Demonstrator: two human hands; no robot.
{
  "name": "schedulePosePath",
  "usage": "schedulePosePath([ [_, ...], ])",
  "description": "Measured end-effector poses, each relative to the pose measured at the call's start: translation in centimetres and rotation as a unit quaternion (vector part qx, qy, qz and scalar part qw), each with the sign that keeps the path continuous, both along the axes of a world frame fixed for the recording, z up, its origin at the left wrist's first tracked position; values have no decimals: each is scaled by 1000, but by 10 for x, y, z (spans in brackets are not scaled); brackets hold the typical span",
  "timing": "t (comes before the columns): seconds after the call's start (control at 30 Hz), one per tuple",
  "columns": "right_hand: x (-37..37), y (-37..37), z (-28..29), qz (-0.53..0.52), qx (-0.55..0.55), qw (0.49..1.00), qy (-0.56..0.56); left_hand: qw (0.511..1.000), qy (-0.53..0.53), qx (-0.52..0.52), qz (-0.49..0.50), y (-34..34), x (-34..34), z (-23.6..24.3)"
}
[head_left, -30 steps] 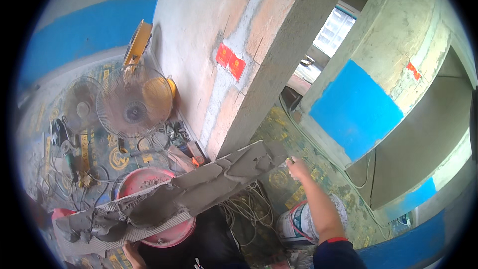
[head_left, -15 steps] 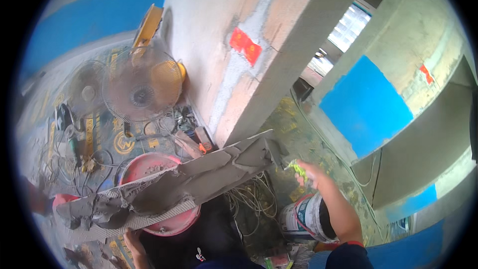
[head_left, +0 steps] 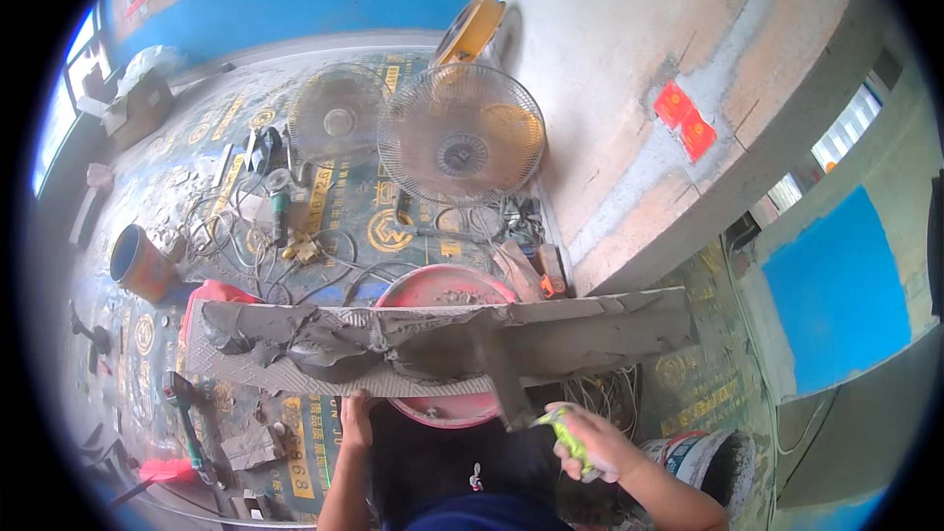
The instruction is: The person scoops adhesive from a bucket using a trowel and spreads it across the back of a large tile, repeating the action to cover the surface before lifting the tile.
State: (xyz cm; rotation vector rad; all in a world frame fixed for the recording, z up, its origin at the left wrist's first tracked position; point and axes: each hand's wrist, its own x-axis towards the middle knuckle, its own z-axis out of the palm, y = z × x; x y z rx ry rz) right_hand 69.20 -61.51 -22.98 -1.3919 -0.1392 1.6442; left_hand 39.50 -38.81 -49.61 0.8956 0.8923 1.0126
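Observation:
A long tile strip (head_left: 221, 374) with a ridged back lies crosswise in front of me over a red basin (head_left: 447, 282). Thick grey mortar (head_left: 433, 342) coats most of it, lumpy at the left and smoother at the right. My left hand (head_left: 356, 420) grips the strip's near edge from below. In my right hand (head_left: 597, 444) is a trowel (head_left: 506, 382) with a yellow-green handle; its blade lies across the mortar right of the middle.
Beyond the basin stand two fan grilles (head_left: 462, 133), a yellow reel (head_left: 470, 28) and tangled cables. A plastered wall (head_left: 590, 69) rises at the right. A white bucket (head_left: 723, 467) sits by my right forearm; another bucket (head_left: 143, 264) is far left.
My view has swung left, so the strip appears level. The trowel has come from beyond the strip's right end onto the mortar. My left hand still holds the near edge.

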Motion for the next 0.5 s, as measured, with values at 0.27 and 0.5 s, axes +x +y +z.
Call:
schedulePosePath([
  [0.27,5,39,53,179,14,959,-219,999,25,-39,-18,-3,-4,5],
  [0.5,73,36,64,233,-93,706,-662,999,-28,-16,-40,-1,2,2],
])
